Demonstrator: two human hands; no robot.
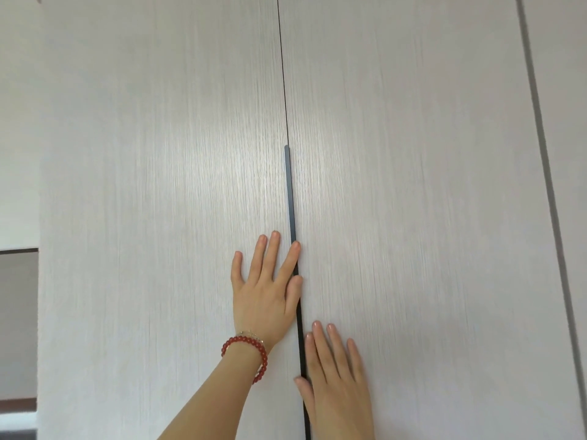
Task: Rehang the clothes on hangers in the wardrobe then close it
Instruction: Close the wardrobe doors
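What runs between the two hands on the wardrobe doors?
In the head view, the dark handle strip along the seam runs between the left hand on the left door and the right hand on the right door.

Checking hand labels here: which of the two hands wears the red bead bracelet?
The left hand, flat on the left door; the right hand, lower on the right door, shows no bracelet.

Flat hands on shut wardrobe doors

No legible text, label, brand, number or sign anywhere on the wardrobe doors
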